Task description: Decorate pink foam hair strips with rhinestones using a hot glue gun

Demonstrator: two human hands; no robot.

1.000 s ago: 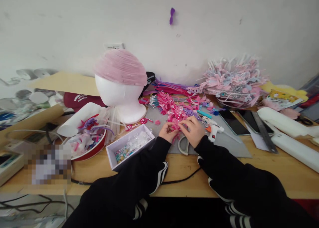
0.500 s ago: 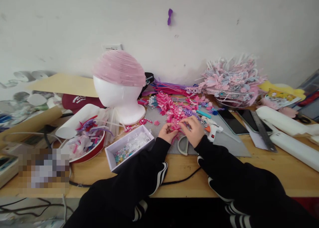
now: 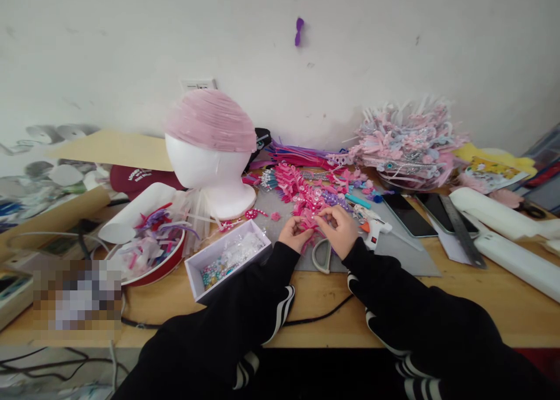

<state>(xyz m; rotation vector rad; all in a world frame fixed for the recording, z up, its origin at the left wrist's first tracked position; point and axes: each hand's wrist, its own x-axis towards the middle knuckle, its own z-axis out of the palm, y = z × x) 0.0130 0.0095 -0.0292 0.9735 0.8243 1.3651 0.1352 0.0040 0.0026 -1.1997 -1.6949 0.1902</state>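
Both hands meet over the grey mat (image 3: pixel 415 263) at the middle of the table. My left hand (image 3: pixel 293 234) is closed, thumb and fingers pinching a pink ribbon piece (image 3: pixel 310 221). From the other side my right hand (image 3: pixel 341 231) pinches the same piece. Its exact shape blends into the pile of pink ribbon flowers (image 3: pixel 291 181) just behind. Below the hands lies a pale scissors handle (image 3: pixel 322 257). A white glue gun (image 3: pixel 377 228) rests right of my right hand. Left of my left hand stands a white box (image 3: pixel 262 251) with beads and clear bags.
A white foam head (image 3: pixel 205 164) with a pink wrapped top stands at the left back. Near it is a red-rimmed tub (image 3: pixel 177 254) of ribbon scraps. Phones (image 3: pixel 409 214), a steel ruler (image 3: pixel 462 231) and white rolls (image 3: pixel 516 260) lie at right. A headband heap (image 3: pixel 406 140) rises behind.
The view has shifted very slightly. Both hands keep their pinch on the pink ribbon piece in nearly the same place.
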